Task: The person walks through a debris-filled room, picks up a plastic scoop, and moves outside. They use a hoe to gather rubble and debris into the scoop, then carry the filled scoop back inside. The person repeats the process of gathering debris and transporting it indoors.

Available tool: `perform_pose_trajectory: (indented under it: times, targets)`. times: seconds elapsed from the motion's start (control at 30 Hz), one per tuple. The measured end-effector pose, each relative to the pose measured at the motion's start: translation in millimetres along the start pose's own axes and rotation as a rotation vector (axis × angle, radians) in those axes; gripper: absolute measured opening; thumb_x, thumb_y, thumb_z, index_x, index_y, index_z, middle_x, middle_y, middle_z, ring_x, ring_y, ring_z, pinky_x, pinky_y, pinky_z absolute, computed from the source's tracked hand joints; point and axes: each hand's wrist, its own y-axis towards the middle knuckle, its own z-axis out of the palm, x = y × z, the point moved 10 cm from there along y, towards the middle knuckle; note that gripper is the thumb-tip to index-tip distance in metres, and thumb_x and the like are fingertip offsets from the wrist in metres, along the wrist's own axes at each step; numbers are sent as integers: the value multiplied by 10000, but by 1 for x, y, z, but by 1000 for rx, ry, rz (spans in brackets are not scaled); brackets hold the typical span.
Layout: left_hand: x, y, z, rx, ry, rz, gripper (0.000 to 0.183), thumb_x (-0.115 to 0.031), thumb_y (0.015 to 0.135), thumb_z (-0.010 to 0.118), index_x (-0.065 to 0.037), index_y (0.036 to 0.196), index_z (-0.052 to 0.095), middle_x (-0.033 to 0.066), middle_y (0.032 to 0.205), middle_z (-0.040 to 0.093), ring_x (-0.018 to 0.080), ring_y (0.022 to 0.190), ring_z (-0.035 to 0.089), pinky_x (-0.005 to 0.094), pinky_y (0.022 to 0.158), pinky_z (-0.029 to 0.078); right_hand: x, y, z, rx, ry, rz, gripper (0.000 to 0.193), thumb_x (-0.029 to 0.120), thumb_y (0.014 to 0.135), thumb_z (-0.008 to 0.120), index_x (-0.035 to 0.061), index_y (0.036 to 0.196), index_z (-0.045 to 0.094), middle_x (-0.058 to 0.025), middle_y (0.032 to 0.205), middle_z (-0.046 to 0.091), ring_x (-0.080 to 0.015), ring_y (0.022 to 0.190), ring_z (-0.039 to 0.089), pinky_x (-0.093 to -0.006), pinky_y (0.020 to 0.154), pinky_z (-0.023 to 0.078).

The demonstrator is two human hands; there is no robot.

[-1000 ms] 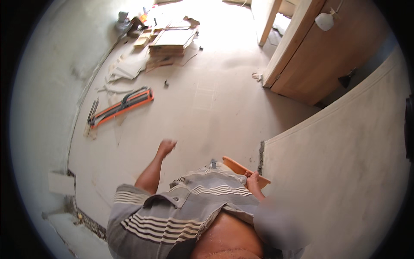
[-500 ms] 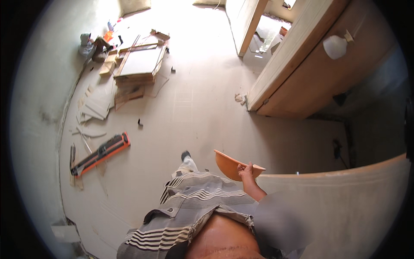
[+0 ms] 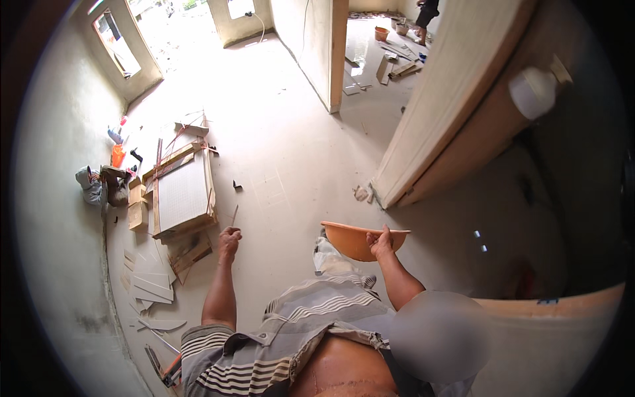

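My right hand [image 3: 380,243] is closed on the rim of an orange plastic basin [image 3: 350,242], carried tilted in front of my body and above the floor. What lies inside the basin is hidden from here. Out to the left, my left hand [image 3: 229,242] is raised with its fingers wrapped round a thin, dark rod [image 3: 235,215] that points forward; its exact kind is too small to tell. Beyond that hand stands a stack of tiles [image 3: 185,192] in a wooden frame.
Loose tile pieces [image 3: 151,286] and cardboard boxes [image 3: 137,205] lie along the left wall, with a tile cutter [image 3: 173,372] nearer me. A door frame [image 3: 450,99] rises on the right. Through the far doorway a person [image 3: 427,18] stands near buckets [image 3: 381,33] and tile scraps.
The view has moved forward through the room, and the tile stack is closer. My left hand has come into sight with the thin rod. My right hand keeps its grip on the basin.
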Motion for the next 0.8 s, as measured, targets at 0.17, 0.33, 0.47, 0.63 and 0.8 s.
perform_pose_trajectory:
  times: [0.17,0.33,0.47,0.63,0.8]
  targets:
    - [16,51,53,219,182,-278,252,-148,839,560,-20,1012,691,77,831,671,149,744,614,304,649,482,-19,61,121,-64,-130,124,590,526,959,412,-50,983,535,-150,664,621,-224,522,613,-281,442,540]
    - [91,36,45,231,222,-651,260,-186,867,559,-62,1057,688,85,996,688,197,786,645,366,659,499,-7,106,273,-26,-219,182,608,520,969,386,-75,1054,475,-213,750,626,-238,547,618,-284,444,548]
    - [125,57,40,336,324,-756,237,-232,885,547,-59,995,665,77,923,660,191,733,620,353,609,471,14,160,385,39,-250,144,634,537,964,388,-86,1063,449,-209,747,614,-234,560,621,-277,454,556]
    - [127,183,32,275,215,-880,258,-289,907,531,-55,917,638,67,831,625,183,667,590,337,547,435,30,216,484,-41,-168,83,626,560,943,425,-61,974,495,-175,707,605,-230,555,633,-289,458,556]
    - [65,414,14,18,-152,-902,324,-347,929,516,-50,839,610,57,740,590,176,600,560,321,484,399,44,239,621,-97,-160,9,591,556,921,483,-32,910,534,-120,647,599,-222,558,643,-290,465,557]
